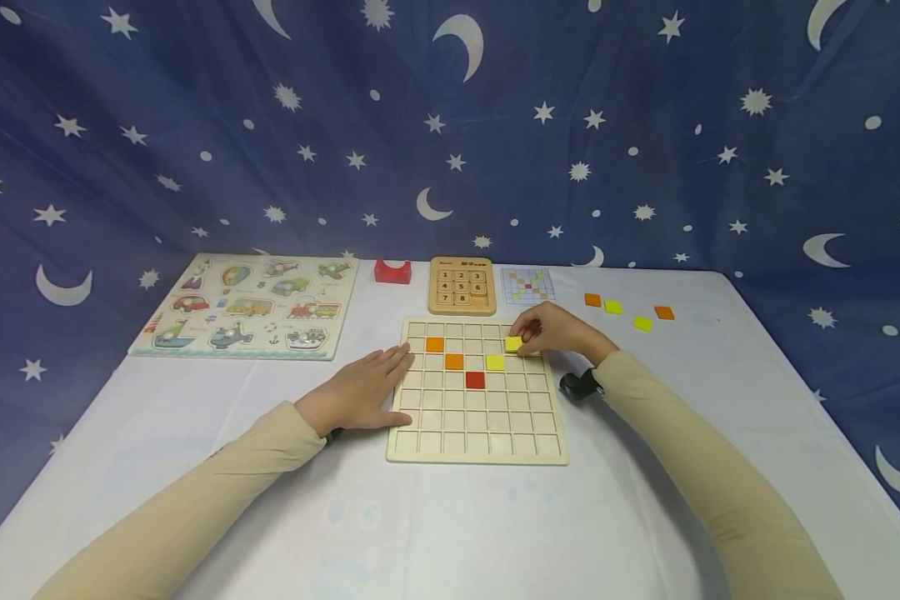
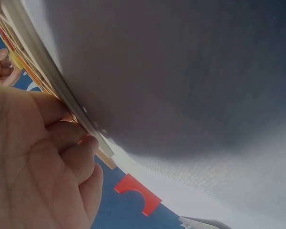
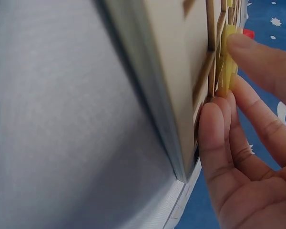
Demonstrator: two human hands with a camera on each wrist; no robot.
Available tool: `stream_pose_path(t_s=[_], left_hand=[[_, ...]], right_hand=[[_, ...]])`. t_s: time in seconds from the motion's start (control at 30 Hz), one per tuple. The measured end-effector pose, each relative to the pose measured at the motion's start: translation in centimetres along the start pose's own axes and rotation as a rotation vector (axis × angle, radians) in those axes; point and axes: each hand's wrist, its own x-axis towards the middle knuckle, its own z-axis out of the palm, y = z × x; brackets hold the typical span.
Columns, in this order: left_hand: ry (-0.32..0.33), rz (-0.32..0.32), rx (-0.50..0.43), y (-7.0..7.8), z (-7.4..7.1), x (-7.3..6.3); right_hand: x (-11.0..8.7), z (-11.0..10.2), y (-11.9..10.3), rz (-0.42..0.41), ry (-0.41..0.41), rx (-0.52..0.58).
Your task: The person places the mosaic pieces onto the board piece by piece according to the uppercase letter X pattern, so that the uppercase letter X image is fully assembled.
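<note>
A wooden grid board point(image 1: 477, 422) lies on the white table, with orange tiles point(image 1: 454, 362), a red tile point(image 1: 476, 381) and a yellow tile point(image 1: 495, 362) set in its squares. Near the board's upper right corner my right hand point(image 1: 551, 329) pinches another yellow tile point(image 1: 513, 344) between thumb and fingers. In the right wrist view this yellow tile point(image 3: 228, 59) stands tilted against the grid. My left hand point(image 1: 362, 390) rests along the board's left edge, its fingers extended and touching the rim. The left wrist view shows its palm point(image 2: 33, 157) beside the board's edge.
Loose orange tiles point(image 1: 664, 312) and yellow tiles point(image 1: 612, 307) lie at the back right. Behind the board are a number puzzle point(image 1: 461, 307), a pattern card point(image 1: 528, 286) and a red arch block point(image 1: 392, 272). A vehicle picture puzzle point(image 1: 270, 329) lies at the back left.
</note>
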Motion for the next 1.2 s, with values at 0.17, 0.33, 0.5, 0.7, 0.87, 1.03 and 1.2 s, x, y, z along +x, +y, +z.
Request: stream_pose_path(t_s=[0.17, 0.33, 0.5, 0.7, 0.87, 1.03, 1.2], left_hand=[[0.002, 0.005, 0.012, -0.1, 0.1, 0.1], [0.003, -0.001, 0.010, 0.0, 0.2, 0.1], [0.006, -0.006, -0.007, 0.1, 0.2, 0.1], [0.011, 0.001, 0.000, 0.0, 0.1, 0.1], [0.012, 0.001, -0.002, 0.0, 0.1, 0.0], [0.011, -0.002, -0.002, 0.0, 0.2, 0.1], [0.013, -0.002, 0.002, -0.1, 0.3, 0.2]], right_hand=[[-0.1, 0.0, 0.0, 0.014, -0.010, 0.009], [-0.1, 0.0, 0.0, 0.036, -0.011, 0.004], [-0.1, 0.0, 0.0, 0.034, -0.020, -0.001], [-0.4, -0.2, 0.4, 0.003, -0.027, 0.030], [-1.3, -0.7, 1.1, -0.001, -0.007, 0.099], [-3.2, -1.8, 2.1, 0.004, 0.042, 0.147], [-5.6, -3.4, 3.5, -0.030, 0.129, 0.168]])
